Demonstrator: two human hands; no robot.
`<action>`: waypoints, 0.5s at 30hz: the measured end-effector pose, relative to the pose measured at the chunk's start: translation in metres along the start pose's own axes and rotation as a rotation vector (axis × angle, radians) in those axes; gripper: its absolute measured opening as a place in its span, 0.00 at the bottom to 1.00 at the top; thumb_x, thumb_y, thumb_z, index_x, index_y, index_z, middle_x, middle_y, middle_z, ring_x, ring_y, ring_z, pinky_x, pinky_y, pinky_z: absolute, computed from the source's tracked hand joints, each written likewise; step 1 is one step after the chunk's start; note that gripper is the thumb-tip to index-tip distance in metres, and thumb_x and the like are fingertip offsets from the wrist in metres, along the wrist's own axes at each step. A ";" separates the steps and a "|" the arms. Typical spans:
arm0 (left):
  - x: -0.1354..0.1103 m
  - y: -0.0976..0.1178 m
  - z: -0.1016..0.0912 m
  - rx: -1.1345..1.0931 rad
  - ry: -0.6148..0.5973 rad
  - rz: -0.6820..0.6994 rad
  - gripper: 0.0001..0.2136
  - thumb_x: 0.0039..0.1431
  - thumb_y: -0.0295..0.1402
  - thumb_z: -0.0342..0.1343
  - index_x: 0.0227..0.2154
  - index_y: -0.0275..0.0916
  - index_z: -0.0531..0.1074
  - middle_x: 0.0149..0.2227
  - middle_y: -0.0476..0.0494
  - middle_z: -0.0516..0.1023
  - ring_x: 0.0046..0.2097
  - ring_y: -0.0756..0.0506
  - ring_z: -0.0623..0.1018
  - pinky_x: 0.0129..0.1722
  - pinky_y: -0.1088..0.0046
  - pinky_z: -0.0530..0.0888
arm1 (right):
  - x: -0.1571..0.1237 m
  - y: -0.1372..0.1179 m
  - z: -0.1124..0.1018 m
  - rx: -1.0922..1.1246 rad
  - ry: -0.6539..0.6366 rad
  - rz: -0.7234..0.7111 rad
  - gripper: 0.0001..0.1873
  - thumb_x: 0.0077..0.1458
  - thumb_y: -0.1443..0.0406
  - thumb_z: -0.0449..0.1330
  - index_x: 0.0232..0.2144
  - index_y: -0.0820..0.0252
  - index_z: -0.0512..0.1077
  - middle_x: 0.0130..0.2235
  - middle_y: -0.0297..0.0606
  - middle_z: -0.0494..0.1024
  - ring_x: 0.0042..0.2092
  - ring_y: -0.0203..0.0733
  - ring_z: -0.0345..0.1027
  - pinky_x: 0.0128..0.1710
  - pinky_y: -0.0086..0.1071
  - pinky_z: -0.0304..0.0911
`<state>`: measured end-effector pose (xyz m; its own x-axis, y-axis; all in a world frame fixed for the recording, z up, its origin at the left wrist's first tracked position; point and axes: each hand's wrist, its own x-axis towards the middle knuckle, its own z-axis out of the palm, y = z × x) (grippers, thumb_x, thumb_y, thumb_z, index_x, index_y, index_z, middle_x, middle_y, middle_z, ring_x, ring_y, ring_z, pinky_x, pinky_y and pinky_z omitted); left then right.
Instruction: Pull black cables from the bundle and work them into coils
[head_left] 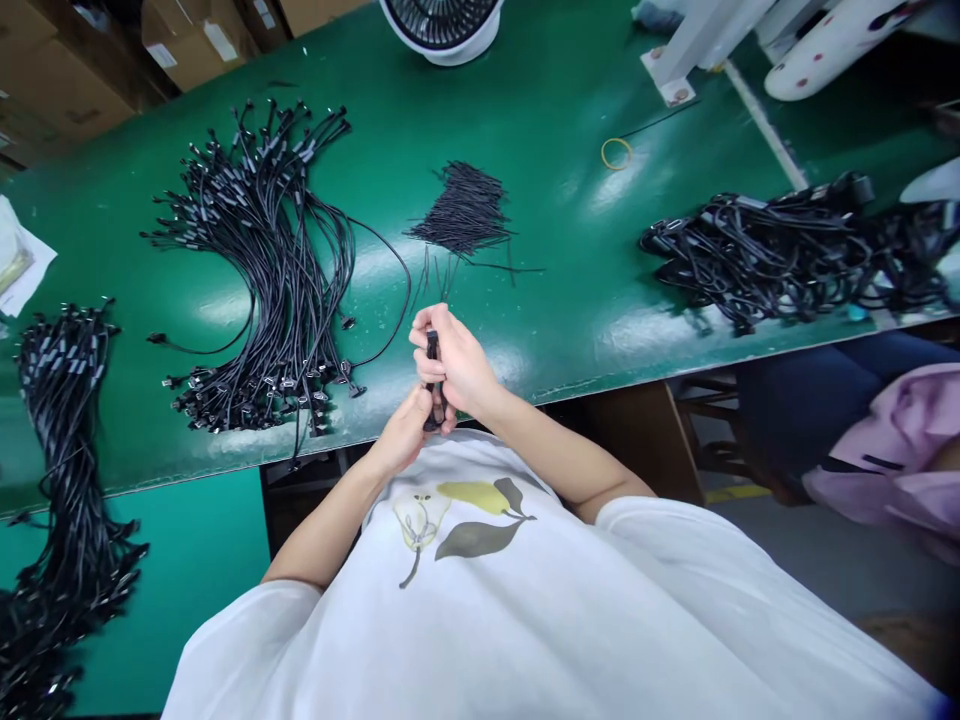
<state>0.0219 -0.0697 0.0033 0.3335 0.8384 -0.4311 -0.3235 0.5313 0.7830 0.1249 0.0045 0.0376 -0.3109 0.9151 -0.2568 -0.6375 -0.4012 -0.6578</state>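
My right hand (pixel 454 362) is closed round a folded black cable (pixel 433 385) held upright just over the near edge of the green table (pixel 555 180). My left hand (pixel 407 432) grips the lower end of the same cable from below, fingers curled. Both hands meet in front of my white shirt. A small heap of black twist ties (pixel 463 212) lies on the table straight beyond my hands. A big fan-shaped pile of loose black cables (pixel 270 270) with connectors spreads to the left of them.
Another bundle of cables (pixel 64 420) hangs over the far left edge. A tangled cable heap (pixel 780 255) lies at the right. A white fan (pixel 442 25), a rubber band (pixel 616 153) and cardboard boxes (pixel 187 40) are further back. A seated person in a pink top (pixel 892 450) is at my right.
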 end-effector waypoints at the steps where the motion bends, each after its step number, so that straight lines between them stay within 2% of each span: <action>1: 0.000 0.002 0.001 0.004 -0.002 0.015 0.23 0.55 0.57 0.54 0.31 0.39 0.62 0.27 0.50 0.70 0.27 0.52 0.69 0.30 0.73 0.65 | 0.003 -0.004 -0.001 -0.002 -0.017 0.045 0.26 0.51 0.41 0.60 0.32 0.57 0.62 0.24 0.22 0.56 0.17 0.21 0.39 0.15 0.22 0.34; 4: 0.001 0.011 0.002 0.058 -0.008 0.009 0.23 0.61 0.56 0.46 0.37 0.38 0.63 0.27 0.49 0.70 0.27 0.51 0.68 0.31 0.72 0.65 | 0.007 -0.014 -0.002 0.001 -0.054 0.138 0.27 0.53 0.40 0.57 0.31 0.58 0.61 0.23 0.21 0.53 0.17 0.21 0.35 0.15 0.22 0.32; 7: 0.001 0.018 -0.001 0.184 -0.054 0.038 0.24 0.63 0.55 0.44 0.46 0.38 0.61 0.27 0.50 0.70 0.28 0.50 0.68 0.32 0.71 0.65 | 0.008 -0.012 -0.001 0.000 -0.097 0.112 0.28 0.54 0.40 0.55 0.30 0.59 0.60 0.23 0.21 0.53 0.17 0.21 0.35 0.15 0.21 0.33; 8: 0.001 0.019 -0.002 0.274 -0.064 0.052 0.24 0.62 0.55 0.46 0.46 0.38 0.61 0.27 0.51 0.69 0.28 0.50 0.67 0.32 0.72 0.65 | 0.007 -0.009 -0.001 -0.021 -0.113 0.099 0.28 0.55 0.39 0.53 0.29 0.58 0.60 0.23 0.22 0.52 0.17 0.21 0.35 0.15 0.21 0.33; 10: 0.001 0.018 -0.005 0.502 -0.048 0.062 0.22 0.59 0.54 0.51 0.39 0.37 0.64 0.25 0.52 0.67 0.28 0.50 0.65 0.32 0.72 0.63 | 0.007 -0.004 -0.004 -0.117 -0.144 0.062 0.29 0.57 0.39 0.49 0.30 0.58 0.60 0.24 0.23 0.53 0.17 0.22 0.37 0.14 0.22 0.36; 12: 0.001 0.016 -0.008 0.642 -0.020 0.051 0.21 0.58 0.53 0.53 0.32 0.37 0.64 0.24 0.52 0.64 0.27 0.51 0.63 0.30 0.73 0.62 | 0.007 -0.005 -0.013 -0.303 -0.150 -0.060 0.27 0.60 0.40 0.46 0.32 0.58 0.62 0.25 0.25 0.57 0.17 0.24 0.45 0.16 0.23 0.46; 13: 0.001 0.015 -0.010 0.635 -0.014 0.037 0.21 0.58 0.53 0.52 0.30 0.38 0.62 0.24 0.53 0.62 0.26 0.52 0.62 0.29 0.73 0.61 | 0.006 -0.008 -0.018 -0.438 -0.151 -0.171 0.26 0.62 0.42 0.45 0.34 0.58 0.63 0.27 0.28 0.61 0.20 0.26 0.53 0.19 0.24 0.54; 15: 0.003 0.015 -0.013 0.520 -0.039 -0.001 0.21 0.59 0.54 0.51 0.29 0.39 0.59 0.23 0.54 0.58 0.24 0.53 0.60 0.26 0.74 0.60 | 0.003 -0.020 -0.032 -0.787 -0.215 -0.460 0.23 0.64 0.46 0.44 0.40 0.57 0.66 0.36 0.35 0.69 0.32 0.33 0.68 0.35 0.32 0.66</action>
<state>0.0060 -0.0580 0.0078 0.3693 0.8276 -0.4228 0.1562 0.3932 0.9061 0.1593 0.0167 0.0276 -0.3203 0.9183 0.2328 -0.0936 0.2138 -0.9724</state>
